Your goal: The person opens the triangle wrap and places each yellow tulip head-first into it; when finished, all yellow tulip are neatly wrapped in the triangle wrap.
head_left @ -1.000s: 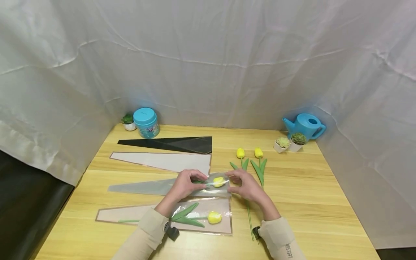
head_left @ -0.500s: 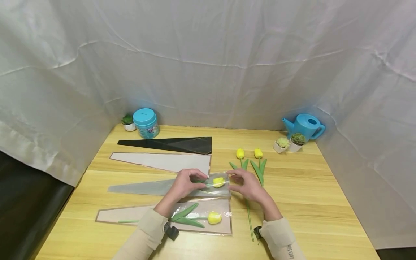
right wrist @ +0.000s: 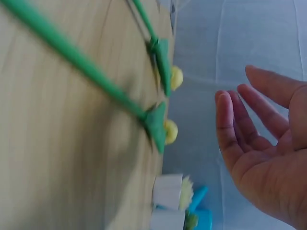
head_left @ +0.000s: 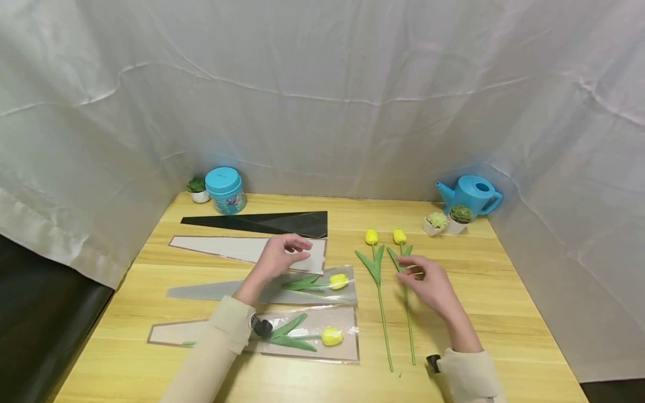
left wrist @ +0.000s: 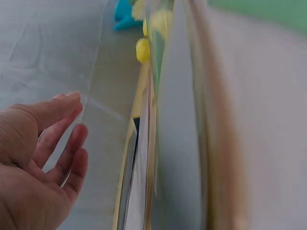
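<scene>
Pale cloth (head_left: 322, 123) hangs around three sides of the wooden surface (head_left: 504, 313), where a person (head_left: 204, 350) is working. The left hand (head_left: 282, 256) is half open, its fingers softly bent and the thumb apart from them; it holds nothing and is in the air over the white wrapper (head_left: 227, 246) and the grey wrapper (head_left: 216, 291). The right hand (head_left: 428, 282) is also half open, with fingers a little curved, and has hold of nothing; it is above the right loose tulip (head_left: 400, 236), not touching it. Just beside, the left loose tulip (head_left: 377, 272) lies with its yellow head toward the back too. A third tulip (head_left: 302, 284) is in the grey wrapper, its head near the wide end. Nearer to the person, the pink wrapper (head_left: 347, 319) contains a fourth tulip (head_left: 297, 343), placed in the same direction. Behind the white wrapper lies the black wrapper (head_left: 252, 223), its narrow end to the left. Farther away, at the back left, stand a blue jar (head_left: 225, 190) and a green plant (head_left: 197, 186). At the back right there is a blue can (head_left: 472, 196), with a pale plant (head_left: 436, 222) and a dark plant (head_left: 460, 215) in front.
</scene>
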`<move>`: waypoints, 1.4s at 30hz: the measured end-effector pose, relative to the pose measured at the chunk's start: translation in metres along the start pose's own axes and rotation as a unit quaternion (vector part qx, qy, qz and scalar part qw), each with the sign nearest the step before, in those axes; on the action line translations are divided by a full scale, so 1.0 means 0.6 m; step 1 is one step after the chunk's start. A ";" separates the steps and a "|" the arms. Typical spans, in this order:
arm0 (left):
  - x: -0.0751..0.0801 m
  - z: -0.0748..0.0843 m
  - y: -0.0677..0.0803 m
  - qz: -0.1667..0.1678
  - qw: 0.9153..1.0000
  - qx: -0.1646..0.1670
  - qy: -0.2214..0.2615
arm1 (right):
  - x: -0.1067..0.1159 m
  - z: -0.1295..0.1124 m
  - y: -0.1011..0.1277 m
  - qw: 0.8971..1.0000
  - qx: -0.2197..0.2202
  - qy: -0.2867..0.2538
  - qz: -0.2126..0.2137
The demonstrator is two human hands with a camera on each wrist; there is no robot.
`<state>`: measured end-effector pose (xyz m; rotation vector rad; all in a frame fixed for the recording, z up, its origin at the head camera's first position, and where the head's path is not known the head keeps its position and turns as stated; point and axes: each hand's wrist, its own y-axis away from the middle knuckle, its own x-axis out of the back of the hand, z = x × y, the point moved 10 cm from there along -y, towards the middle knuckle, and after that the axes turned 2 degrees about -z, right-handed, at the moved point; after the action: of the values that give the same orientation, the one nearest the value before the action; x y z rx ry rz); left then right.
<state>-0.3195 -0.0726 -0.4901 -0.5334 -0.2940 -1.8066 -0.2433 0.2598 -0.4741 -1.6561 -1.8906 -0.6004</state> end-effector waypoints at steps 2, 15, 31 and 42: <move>0.003 -0.007 -0.011 -0.006 1.000 0.006 0.000 | 0.012 0.013 0.007 1.000 -0.017 0.007 0.007; -0.018 -0.048 -0.046 -0.042 0.999 0.005 0.009 | -0.007 0.085 0.031 0.993 -0.109 0.015 -0.048; -0.038 -0.087 -0.045 -0.039 0.999 0.018 0.009 | -0.041 0.106 0.019 0.984 -0.150 -0.044 -0.080; -0.039 -0.094 -0.046 -0.026 0.999 0.029 0.022 | -0.041 0.115 0.017 0.981 -0.172 -0.049 -0.080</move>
<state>-0.3521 -0.0705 -0.5486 -0.4478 -0.3320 -1.8516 -0.2389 0.2880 -0.5426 -1.7805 -2.0971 -0.9752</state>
